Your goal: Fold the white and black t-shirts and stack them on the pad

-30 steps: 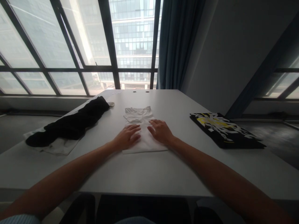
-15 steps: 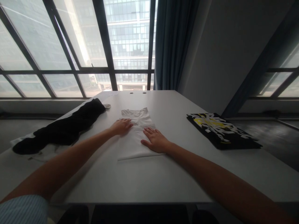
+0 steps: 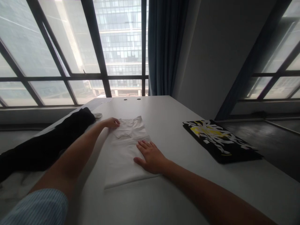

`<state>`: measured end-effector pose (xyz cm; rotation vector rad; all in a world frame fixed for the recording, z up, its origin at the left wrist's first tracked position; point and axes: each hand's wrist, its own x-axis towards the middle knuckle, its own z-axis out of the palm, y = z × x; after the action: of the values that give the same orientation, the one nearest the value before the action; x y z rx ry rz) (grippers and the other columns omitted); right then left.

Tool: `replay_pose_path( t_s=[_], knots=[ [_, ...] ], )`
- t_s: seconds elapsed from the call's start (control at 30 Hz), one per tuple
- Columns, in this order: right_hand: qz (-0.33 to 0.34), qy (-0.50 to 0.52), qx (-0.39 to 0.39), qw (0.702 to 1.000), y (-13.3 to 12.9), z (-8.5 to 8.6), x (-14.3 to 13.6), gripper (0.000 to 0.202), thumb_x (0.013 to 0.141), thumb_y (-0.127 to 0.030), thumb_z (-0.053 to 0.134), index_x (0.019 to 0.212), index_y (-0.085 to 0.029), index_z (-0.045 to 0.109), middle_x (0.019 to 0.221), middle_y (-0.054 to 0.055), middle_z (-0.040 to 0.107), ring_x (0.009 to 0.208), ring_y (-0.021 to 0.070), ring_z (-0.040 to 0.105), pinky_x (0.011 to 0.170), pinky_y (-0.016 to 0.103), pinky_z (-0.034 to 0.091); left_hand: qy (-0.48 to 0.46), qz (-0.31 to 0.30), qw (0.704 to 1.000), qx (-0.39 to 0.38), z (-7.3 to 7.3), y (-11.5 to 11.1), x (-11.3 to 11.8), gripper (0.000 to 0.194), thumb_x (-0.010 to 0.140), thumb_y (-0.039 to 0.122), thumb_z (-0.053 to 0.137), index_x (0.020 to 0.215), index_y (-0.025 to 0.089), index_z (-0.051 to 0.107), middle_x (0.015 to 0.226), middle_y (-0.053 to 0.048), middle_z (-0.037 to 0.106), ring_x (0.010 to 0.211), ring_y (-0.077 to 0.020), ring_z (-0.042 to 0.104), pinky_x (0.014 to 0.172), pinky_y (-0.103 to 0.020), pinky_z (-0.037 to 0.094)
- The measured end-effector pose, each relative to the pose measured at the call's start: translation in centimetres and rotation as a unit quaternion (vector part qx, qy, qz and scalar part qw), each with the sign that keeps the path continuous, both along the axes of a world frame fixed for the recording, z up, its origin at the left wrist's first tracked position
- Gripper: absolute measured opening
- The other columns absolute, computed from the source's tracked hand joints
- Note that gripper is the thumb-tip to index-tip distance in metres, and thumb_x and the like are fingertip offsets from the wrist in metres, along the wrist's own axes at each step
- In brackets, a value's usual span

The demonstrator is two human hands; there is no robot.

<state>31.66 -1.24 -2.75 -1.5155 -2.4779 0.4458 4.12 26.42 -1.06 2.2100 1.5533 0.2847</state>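
In front of me a white folded shirt (image 3: pixel 124 159) lies flat on the white table, its far end wrinkled and a crease running across its middle. My left hand (image 3: pixel 112 122) is at the shirt's far left corner, fingers curled together on the edge of the cloth. The fingertips are partly hidden, but they look pinched on the fabric. Palm down, my right hand (image 3: pixel 151 157) rests on the shirt's right side with its fingers stretched out and the thumb apart.
A rumpled black garment (image 3: pixel 51 140) with white cloth under it lies along the table's left side. On the right is a folded black shirt (image 3: pixel 217 137) with a yellow and white print. Windows and a blue curtain (image 3: pixel 165 47) stand beyond the table (image 3: pixel 161 109).
My left hand has slid from the shirt's upper part to its far left corner, and its fingers have curled. The right hand stays flat on the cloth. The view has tilted and shifted slightly.
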Motion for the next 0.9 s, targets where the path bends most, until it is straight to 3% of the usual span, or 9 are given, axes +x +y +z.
replay_pose_path(
  t_s=[0.23, 0.37, 0.47, 0.67, 0.8, 0.9],
  knots=[
    [-0.004, 0.002, -0.009, 1.0, 0.0, 0.2, -0.1, 0.078, 0.101, -0.062, 0.039, 0.161, -0.012, 0.033, 0.169, 0.012, 0.023, 0.158, 0.028, 0.017, 0.128, 0.049, 0.01, -0.111, -0.029, 0.992, -0.057, 0.3, 0.6, -1.4, 0.048, 0.042, 0.055, 0.091, 0.064, 0.018, 0.069, 0.063, 0.0, 0.063, 0.062, -0.0134, 0.052, 0.061, -0.025, 0.044],
    [-0.006, 0.002, -0.009, 1.0, 0.0, 0.1, -0.1, 0.078, 0.101, -0.062, 0.039, 0.161, -0.013, 0.034, 0.169, 0.012, 0.023, 0.158, 0.0282, 0.017, 0.128, 0.049, 0.011, -0.21, -0.028, 0.976, -0.041, 1.0, 0.8, -0.3, 0.057, 0.059, 0.066, 0.081, 0.082, 0.016, 0.069, 0.077, -0.003, 0.064, 0.07, -0.0162, 0.059, 0.066, -0.029, 0.05],
    [-0.005, 0.007, -0.005, 1.0, 0.0, 0.0, 0.0, 0.077, 0.101, -0.062, 0.041, 0.161, -0.013, 0.035, 0.169, 0.013, 0.024, 0.158, 0.0287, 0.018, 0.128, 0.05, 0.011, -0.247, -0.008, 0.968, -0.031, 0.6, 0.5, 0.7, 0.053, 0.072, 0.064, 0.074, 0.093, 0.016, 0.067, 0.079, -0.004, 0.064, 0.07, -0.0163, 0.062, 0.066, -0.031, 0.055],
    [-0.005, 0.009, 0.001, 1.0, 0.1, -0.2, -0.1, 0.077, 0.1, -0.061, 0.041, 0.16, -0.012, 0.036, 0.168, 0.013, 0.025, 0.157, 0.0291, 0.019, 0.128, 0.051, 0.012, -0.113, 0.082, 0.99, -0.032, -0.4, 0.4, 0.7, 0.028, 0.063, 0.033, 0.082, 0.083, 0.015, 0.071, 0.068, -0.003, 0.065, 0.059, -0.0177, 0.062, 0.057, -0.03, 0.056],
    [-0.003, 0.007, 0.006, 1.0, 0.2, -0.2, 0.0, 0.077, 0.1, -0.061, 0.042, 0.16, -0.012, 0.036, 0.168, 0.013, 0.026, 0.157, 0.0291, 0.02, 0.127, 0.052, 0.012, -0.016, 0.099, 0.995, 0.004, 0.2, 1.5, 1.5, 0.016, 0.057, 0.021, 0.08, 0.071, 0.017, 0.074, 0.074, -0.008, 0.072, 0.075, -0.025, 0.069, 0.071, -0.032, 0.056],
    [-0.004, 0.007, 0.007, 1.0, 0.2, -0.3, 0.0, 0.076, 0.1, -0.061, 0.042, 0.16, -0.015, 0.037, 0.168, 0.013, 0.026, 0.157, 0.0287, 0.02, 0.127, 0.051, 0.013, 0.021, 0.085, 0.996, 0.033, 0.3, 2.1, 3.3, 0.011, 0.064, 0.027, 0.078, 0.07, 0.018, 0.077, 0.088, -0.01, 0.078, 0.093, -0.0274, 0.071, 0.084, -0.03, 0.053]
  ],
)
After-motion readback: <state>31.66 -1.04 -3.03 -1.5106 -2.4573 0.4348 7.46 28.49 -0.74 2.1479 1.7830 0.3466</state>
